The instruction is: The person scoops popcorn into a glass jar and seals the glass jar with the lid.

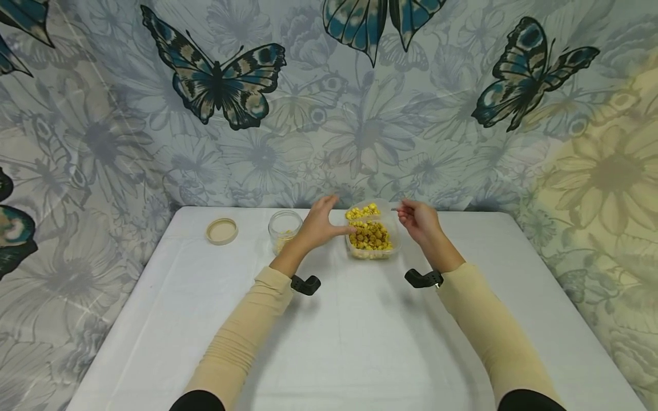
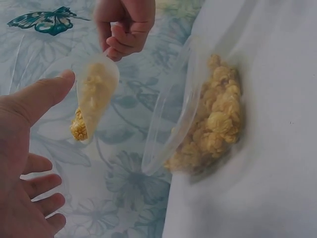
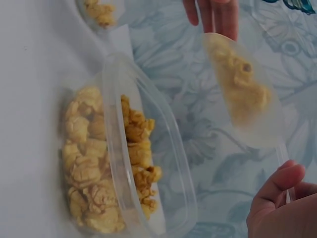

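My right hand [image 1: 422, 228] pinches the thin handle of a translucent plastic scoop [image 3: 257, 131]. Yellow popcorn [image 3: 247, 96] fills the scoop's bowl, which is raised above the far side of a clear plastic container [image 3: 185, 173]. More caramel-coloured popcorn [image 1: 371, 236] lies in that container. With fingers spread and thumb out, my left hand [image 1: 317, 225] is between a glass jar [image 1: 285, 220] and the container. In the left wrist view, its thumb [image 2: 47, 94] points at the scoop's bowl. Some popcorn pieces [image 3: 101, 14] show inside the jar, which my left forearm partly overlaps in the head view.
A round, tan-rimmed lid [image 1: 221, 231] lies on the white-covered table [image 1: 354, 342], left of the jar. Behind the table's far edge hangs a butterfly-patterned cloth [image 1: 370, 137]. Each wrist wears a black camera band [image 1: 305, 285].
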The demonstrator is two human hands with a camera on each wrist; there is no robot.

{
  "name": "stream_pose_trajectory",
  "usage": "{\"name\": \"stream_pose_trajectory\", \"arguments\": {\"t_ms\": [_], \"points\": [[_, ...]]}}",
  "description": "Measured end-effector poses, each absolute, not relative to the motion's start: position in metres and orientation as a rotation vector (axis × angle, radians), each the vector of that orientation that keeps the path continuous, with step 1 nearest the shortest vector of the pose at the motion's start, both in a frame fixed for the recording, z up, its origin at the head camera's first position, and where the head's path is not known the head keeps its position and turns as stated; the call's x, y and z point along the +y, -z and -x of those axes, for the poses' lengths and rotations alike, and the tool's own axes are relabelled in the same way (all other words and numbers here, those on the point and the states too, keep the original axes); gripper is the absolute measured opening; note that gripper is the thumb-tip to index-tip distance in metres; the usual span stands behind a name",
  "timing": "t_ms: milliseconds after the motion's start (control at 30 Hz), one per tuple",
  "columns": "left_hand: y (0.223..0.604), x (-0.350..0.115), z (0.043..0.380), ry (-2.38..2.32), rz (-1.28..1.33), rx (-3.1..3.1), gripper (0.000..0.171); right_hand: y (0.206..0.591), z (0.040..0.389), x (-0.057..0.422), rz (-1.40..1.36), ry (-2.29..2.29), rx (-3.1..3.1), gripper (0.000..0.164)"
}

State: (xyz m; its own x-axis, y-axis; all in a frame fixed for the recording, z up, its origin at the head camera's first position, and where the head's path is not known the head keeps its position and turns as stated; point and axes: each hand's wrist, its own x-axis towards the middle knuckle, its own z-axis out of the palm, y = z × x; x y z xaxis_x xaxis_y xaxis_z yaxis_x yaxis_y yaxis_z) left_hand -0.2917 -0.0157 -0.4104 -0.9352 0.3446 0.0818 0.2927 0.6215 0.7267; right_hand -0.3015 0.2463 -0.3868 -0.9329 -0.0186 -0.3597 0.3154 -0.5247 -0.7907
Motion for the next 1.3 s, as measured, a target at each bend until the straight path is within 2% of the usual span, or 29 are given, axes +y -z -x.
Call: {"name": "stream_pose_trajectory", "arguments": {"t_ms": [267, 867, 1100, 1300], "points": [[0.405, -0.028, 0.290, -1.236, -0.499, 2.806, 0.097, 0.384, 0.306, 0.238, -0.487, 2.546, 1.389, 0.009], [0.399, -0.060, 0.287, -1.244, -0.401, 2.871, 0.095, 0.382, 0.314, 0.210, -0.440, 2.566, 1.421, 0.007], [0.399, -0.071, 0.287, -1.247, -0.364, 2.875, 0.095, 0.377, 0.319, 0.199, -0.413, 2.587, 1.401, 0.012], [0.399, -0.082, 0.284, -1.267, -0.343, 2.896, 0.096, 0.370, 0.326, 0.189, -0.387, 2.595, 1.424, 0.008]]}}
